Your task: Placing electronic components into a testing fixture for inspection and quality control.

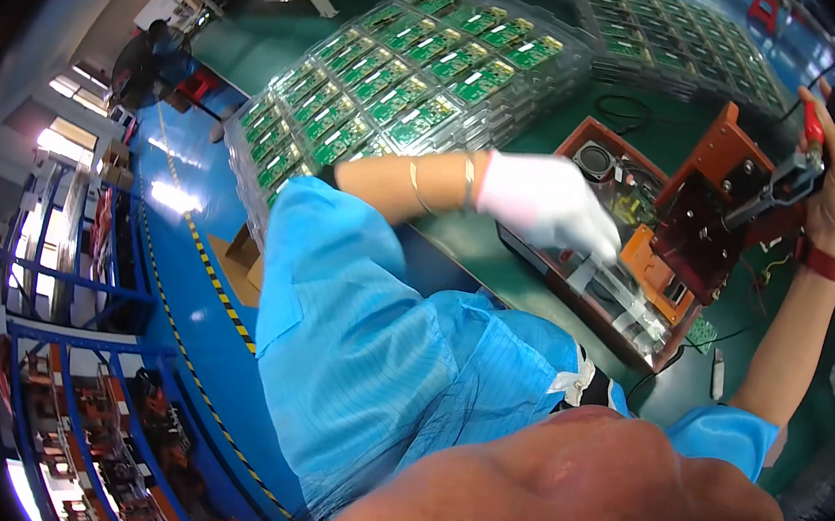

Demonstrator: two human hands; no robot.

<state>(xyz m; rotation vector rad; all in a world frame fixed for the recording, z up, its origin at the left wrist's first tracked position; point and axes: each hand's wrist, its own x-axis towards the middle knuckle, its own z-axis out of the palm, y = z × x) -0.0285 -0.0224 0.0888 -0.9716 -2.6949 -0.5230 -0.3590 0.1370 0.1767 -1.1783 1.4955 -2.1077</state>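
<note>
My left hand, in a white glove, reaches over an open reddish-brown test box. Its fingertips come down beside an orange block and some clear plastic parts. The glove is blurred, so whether it grips anything is not plain. My right hand, bare with a red wristband, closes around the handle of a metal toggle clamp with a red grip. That clamp is mounted on a dark red hinged plate, which stands tilted up over the box. A round speaker and wiring lie inside the box.
Stacked clear trays of green circuit boards lie on the green table beyond my left arm, with more trays at the far right. A small knife-like tool lies near my right forearm. Blue shelving stands at left beyond the floor.
</note>
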